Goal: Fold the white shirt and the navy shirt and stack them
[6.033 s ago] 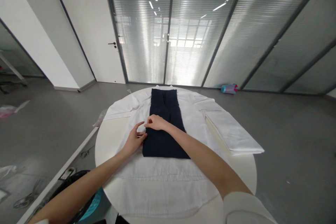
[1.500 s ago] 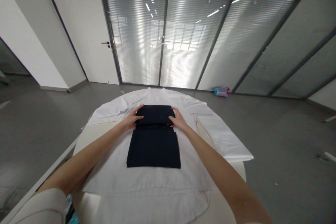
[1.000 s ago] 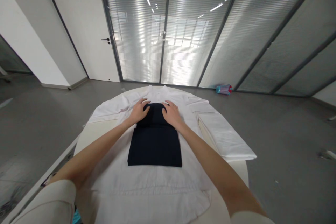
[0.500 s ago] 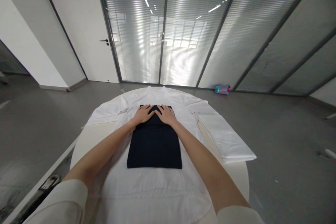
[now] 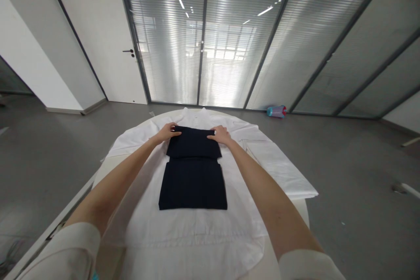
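Observation:
A dark navy piece of folded cloth (image 5: pixel 193 183) lies in the middle of a white shirt (image 5: pixel 197 225) spread out flat. Its far part is a separate folded flap, its top edge slightly raised. My left hand (image 5: pixel 168 132) pinches the flap's far left corner between thumb and fingers. At the far right corner, my right hand (image 5: pixel 220 134) grips the same edge in the same way. What kind of garment the dark cloth is, I cannot make out.
The shirt covers most of a round, cream table (image 5: pixel 303 216), with one sleeve (image 5: pixel 278 170) hanging toward the right edge. Beyond the table stand a glass partition with blinds (image 5: pixel 223 65) and a white door (image 5: pixel 108 52). A blue and pink striped object (image 5: pixel 276 111) lies on the floor.
My hands, flat on the far part of the dark cloth before, have spread apart to its far corners and taken hold. That far part now looks lifted and folded toward me.

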Demonstrator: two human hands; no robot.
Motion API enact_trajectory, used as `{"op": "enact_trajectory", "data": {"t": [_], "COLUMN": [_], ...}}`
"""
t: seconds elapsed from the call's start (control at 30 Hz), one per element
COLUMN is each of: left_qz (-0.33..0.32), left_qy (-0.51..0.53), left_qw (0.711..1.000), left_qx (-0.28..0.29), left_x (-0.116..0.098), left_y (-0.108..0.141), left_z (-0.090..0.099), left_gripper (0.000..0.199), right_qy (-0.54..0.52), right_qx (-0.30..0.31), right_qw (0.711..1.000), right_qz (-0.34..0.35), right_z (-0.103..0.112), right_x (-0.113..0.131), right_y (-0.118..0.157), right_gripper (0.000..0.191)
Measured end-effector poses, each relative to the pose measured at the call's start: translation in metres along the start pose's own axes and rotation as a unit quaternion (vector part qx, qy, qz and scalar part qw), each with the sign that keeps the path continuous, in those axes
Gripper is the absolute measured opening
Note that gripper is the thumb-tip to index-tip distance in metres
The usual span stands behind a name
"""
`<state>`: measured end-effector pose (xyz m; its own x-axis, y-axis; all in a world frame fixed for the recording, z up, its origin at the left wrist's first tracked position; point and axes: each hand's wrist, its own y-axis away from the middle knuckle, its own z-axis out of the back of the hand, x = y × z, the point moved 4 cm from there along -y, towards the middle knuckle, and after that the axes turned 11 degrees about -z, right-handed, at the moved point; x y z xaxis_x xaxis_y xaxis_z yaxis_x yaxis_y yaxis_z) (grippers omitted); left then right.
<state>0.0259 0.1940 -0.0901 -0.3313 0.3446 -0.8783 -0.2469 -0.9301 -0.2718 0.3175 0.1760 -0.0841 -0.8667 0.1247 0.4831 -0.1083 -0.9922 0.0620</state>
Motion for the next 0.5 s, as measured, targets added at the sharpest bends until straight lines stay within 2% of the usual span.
{"op": "enact_trajectory", "data": {"t": [0.13,0.23,0.37,0.43,0.5], "left_qz": [-0.006,-0.036,-0.098,-0.155,-0.228], "left_qy": [0.089,0.122,0.073,0.008,-0.069], "left_qw": [0.996,0.991,0.992,0.986,0.965], "left_qx": [-0.024,-0.029,0.01,0.056,0.109], "left_x": [-0.018,-0.043,-0.084,-0.103,-0.116], "left_y": [0.008,0.022,0.068,0.1,0.135], "left_z": [0.005,0.014,0.021,0.02,0.015], "left_gripper": [0.059,0.061,0.046,0.033,0.02], "right_qy": [-0.068,-0.147,-0.256,-0.251,-0.224], "right_qx": [-0.003,0.014,0.046,0.07,0.081], "right_qw": [0.997,0.985,0.95,0.943,0.941], "right_qz": [0.036,0.094,0.174,0.207,0.24], "right_z": [0.021,0.042,0.07,0.076,0.077], "right_x": [0.009,0.017,0.019,0.015,0.011], "right_y": [0.004,0.021,0.076,0.111,0.147], "right_gripper": [0.032,0.021,0.021,0.018,0.014]}}
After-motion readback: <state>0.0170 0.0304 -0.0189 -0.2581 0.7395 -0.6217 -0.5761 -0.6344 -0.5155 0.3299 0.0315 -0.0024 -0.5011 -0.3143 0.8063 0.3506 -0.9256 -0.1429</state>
